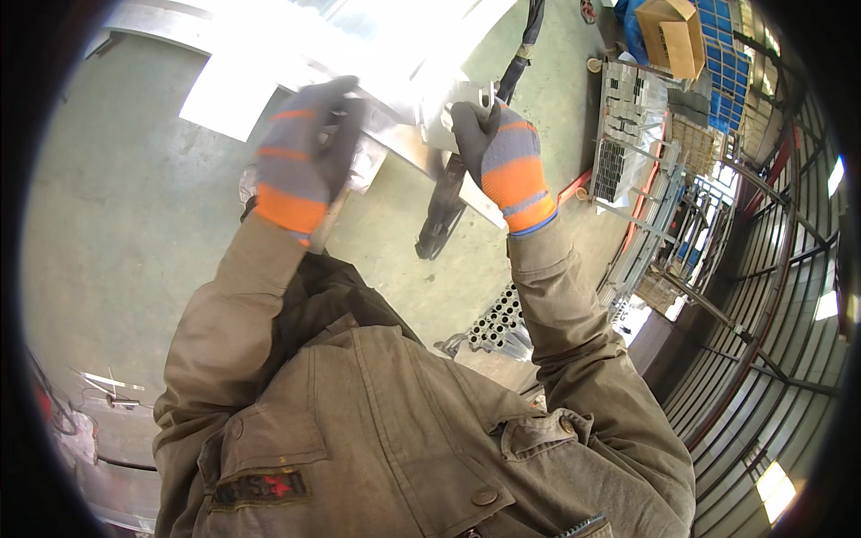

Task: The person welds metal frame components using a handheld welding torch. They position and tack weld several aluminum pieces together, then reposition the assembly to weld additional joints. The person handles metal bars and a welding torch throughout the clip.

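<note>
Both my hands wear grey gloves with orange bands and dark palms. My right hand point(507, 166) is closed on the edge of a small silvery metal plate point(438, 121), pinching it between thumb and fingers. A slot or notch shows along the plate's top edge. My left hand point(309, 152) hovers to the left, near the edge of a bright metal work surface point(395, 134). Motion smears its fingers, so I cannot make out whether it holds anything. Strong glare washes out the surface beyond my hands.
A dark hose point(518, 76) runs upward behind my right hand. Below the work surface hangs a dark wrapped piece point(441, 211). Stacked metal profiles point(623, 134) and an open cardboard box point(673, 40) stand right. Tube ends point(496, 318) cluster near my right forearm.
</note>
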{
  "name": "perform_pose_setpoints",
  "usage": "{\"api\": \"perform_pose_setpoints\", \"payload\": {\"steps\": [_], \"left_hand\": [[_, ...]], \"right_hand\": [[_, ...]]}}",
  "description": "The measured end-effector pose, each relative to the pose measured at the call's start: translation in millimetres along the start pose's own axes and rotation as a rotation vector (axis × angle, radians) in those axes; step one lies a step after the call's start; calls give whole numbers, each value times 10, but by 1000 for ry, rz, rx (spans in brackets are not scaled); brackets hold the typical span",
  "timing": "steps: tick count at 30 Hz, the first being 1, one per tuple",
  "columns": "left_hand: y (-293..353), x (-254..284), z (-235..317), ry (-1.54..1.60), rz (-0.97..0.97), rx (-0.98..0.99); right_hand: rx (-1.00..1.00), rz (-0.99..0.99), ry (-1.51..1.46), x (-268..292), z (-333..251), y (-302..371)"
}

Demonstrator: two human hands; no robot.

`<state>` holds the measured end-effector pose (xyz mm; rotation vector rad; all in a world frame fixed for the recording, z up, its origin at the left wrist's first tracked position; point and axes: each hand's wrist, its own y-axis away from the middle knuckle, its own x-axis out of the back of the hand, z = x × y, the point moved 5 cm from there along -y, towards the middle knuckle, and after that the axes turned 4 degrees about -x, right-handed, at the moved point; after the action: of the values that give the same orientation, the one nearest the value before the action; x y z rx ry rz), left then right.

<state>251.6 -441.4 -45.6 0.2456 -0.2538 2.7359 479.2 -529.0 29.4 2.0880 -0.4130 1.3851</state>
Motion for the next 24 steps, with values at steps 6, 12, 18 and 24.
{"api": "perform_pose_setpoints", "payload": {"steps": [6, 12, 18, 24], "left_hand": [[-741, -750, 618, 32, -424, -345], [-1156, -871, 794, -481, -1008, -574], [-1108, -1015, 1073, -503, -1114, -741], [-1067, -1279, 1102, -744, -1141, -850]], "right_hand": [[34, -37, -7, 47, -13, -28], [-72, -172, -180, 0, 125, 22], [25, -106, -38, -53, 229, 155], [86, -41, 37, -73, 208, 93]]}}
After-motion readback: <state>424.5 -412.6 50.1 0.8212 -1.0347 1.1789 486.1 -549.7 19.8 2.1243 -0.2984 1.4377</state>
